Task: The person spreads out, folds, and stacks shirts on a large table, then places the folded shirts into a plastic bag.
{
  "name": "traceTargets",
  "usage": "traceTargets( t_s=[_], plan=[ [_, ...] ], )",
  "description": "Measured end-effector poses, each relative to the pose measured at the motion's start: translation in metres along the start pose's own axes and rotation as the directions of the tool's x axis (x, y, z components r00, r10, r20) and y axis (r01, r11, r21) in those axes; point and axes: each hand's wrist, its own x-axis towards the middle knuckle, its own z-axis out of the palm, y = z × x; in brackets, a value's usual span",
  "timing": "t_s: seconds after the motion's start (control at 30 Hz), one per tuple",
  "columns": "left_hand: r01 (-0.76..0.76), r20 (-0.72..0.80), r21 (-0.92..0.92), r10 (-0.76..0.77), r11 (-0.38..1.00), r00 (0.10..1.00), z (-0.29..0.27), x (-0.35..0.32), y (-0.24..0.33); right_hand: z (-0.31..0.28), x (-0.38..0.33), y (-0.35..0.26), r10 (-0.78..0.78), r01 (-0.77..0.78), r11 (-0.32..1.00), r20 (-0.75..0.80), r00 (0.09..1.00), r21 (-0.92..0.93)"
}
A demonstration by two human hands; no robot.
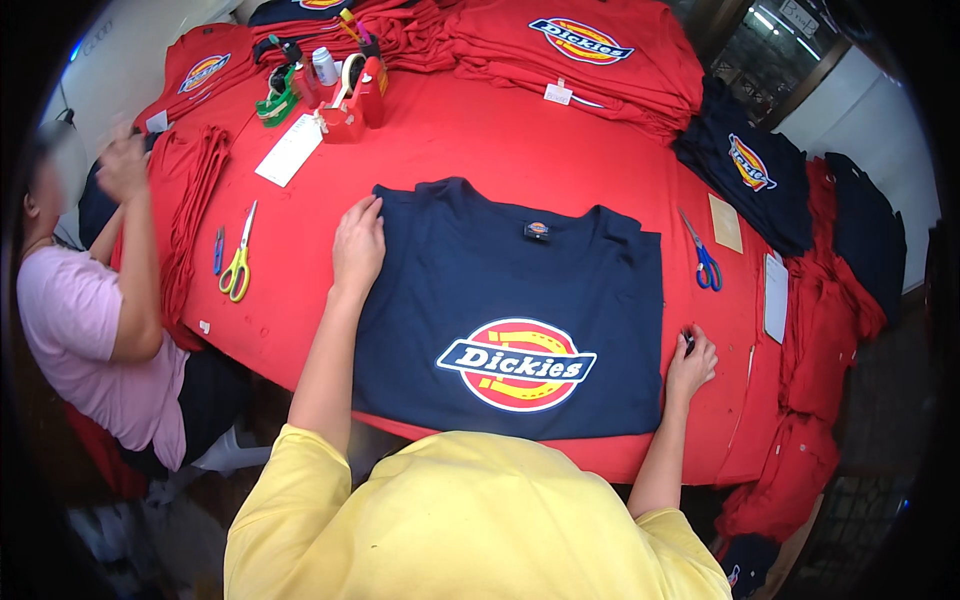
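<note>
A navy T-shirt (520,275) lies folded into a near rectangle in front of me, its neck at the far side. A red, yellow and white oval print (516,408) fills its lower middle. My left hand (358,248) is at the far left corner of the shirt, fingers closed on the fabric edge. To the right of the shirt, apart from it, my right hand (692,368) curls round a small dark object (688,342), mostly hidden by the fingers. Blue-handled scissors (707,268) lie beyond that hand.
The table has a red cover (290,330). Yellow-handled scissors (236,270) and small blue snips (218,250) lie left. Behind are a tape dispenser (345,118), a white card (290,150) and red shirt stacks (590,70). Navy shirts (745,160) lie right; a person (100,310) sits left.
</note>
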Motion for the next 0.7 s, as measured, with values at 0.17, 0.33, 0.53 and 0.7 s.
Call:
traceTargets(
  t_s=[0.17, 0.33, 0.53, 0.7],
  plan=[
    [-0.039, 0.129, 0.183, 0.015, 0.982, 0.991, 0.032, 0.008, 0.004, -0.015, 0.032, -0.021, -0.186, 0.188, 0.975, -0.033, 0.982, 0.116],
    [0.008, 0.252, 0.300, -0.087, 0.954, 0.964, 0.015, 0.008, 0.007, 0.012, 0.067, -0.104, -0.427, 0.417, 0.798, -0.080, 0.901, 0.435],
    [0.155, 0.200, 0.351, -0.236, 0.923, 0.951, 0.017, 0.000, -0.009, 0.064, 0.077, -0.137, -0.468, 0.459, 0.880, 0.056, 0.882, 0.123],
    [0.242, 0.136, 0.283, -0.289, 0.928, 0.948, 0.024, 0.004, -0.006, 0.057, 0.073, -0.133, -0.383, 0.376, 0.923, 0.140, 0.913, 0.080]
  ],
)
